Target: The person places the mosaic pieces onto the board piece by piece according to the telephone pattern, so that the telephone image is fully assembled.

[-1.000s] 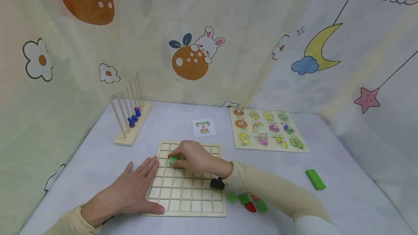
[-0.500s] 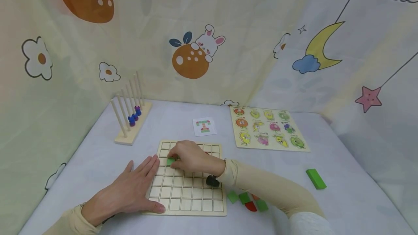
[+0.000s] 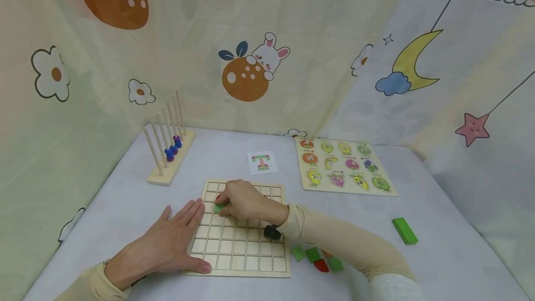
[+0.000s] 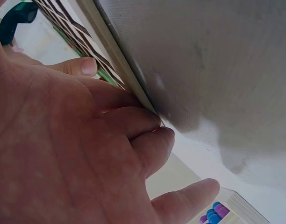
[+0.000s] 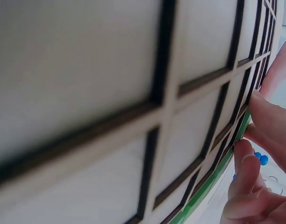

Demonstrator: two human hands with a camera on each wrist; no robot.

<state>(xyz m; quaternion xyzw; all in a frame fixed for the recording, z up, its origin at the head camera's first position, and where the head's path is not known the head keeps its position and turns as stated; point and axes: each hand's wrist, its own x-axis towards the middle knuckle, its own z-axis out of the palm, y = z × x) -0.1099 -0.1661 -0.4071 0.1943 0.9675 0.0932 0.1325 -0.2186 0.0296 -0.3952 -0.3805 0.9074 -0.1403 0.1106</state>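
A wooden grid board (image 3: 234,261) with square cells lies on the table. My left hand (image 3: 167,240) rests with extended fingers along its left edge, thumb on the near-left corner; the left wrist view shows the fingertips (image 4: 150,121) against the board's side. My right hand (image 3: 246,203) reaches over the upper-left cells and pinches a green square block (image 3: 218,207) between thumb and fingers. In the right wrist view the fingertips meet at a green block (image 5: 244,125) low in the grid. A red piece (image 3: 218,196) shows just behind the fingers, mostly hidden by the hand.
Loose green blocks (image 3: 312,255) and a red quarter-round piece (image 3: 321,265) lie right of the board, below the right forearm. A green block (image 3: 404,231) lies farther right. Behind stand a pattern card (image 3: 262,163), a fruit puzzle board (image 3: 347,187) and a peg rack (image 3: 159,179).
My right hand has shifted slightly left and lowered the green block into line with the upper-left cells. The left hand has stayed on the board's edge.
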